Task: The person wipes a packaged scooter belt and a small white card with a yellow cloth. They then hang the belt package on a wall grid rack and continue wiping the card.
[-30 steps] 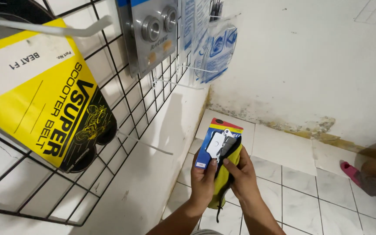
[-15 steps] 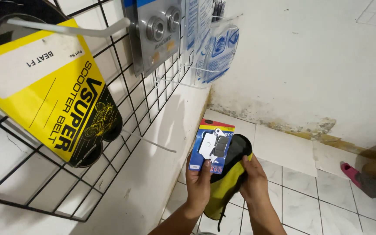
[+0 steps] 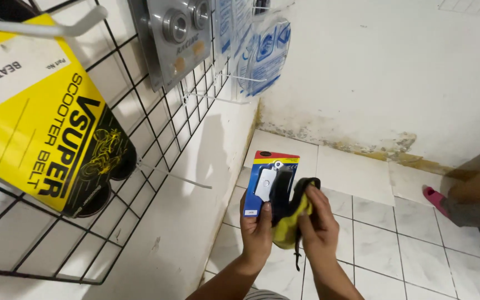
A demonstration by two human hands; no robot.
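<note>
Left hand (image 3: 256, 230) pinches the lower edge of the blue card pack (image 3: 269, 183), held upright just right of the wire rack (image 3: 156, 119), while the right hand (image 3: 319, 230) closes on a yellow cloth (image 3: 291, 219) pressed against the pack's face. Best to keep that left pinch firm and wipe with light strokes, so the card doesn't bend.

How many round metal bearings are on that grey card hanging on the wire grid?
2. Both sit side by side near the top of the grey card on the wire grid: the left bearing and the right bearing. The card's top is cut off, so more may be hidden.
</note>
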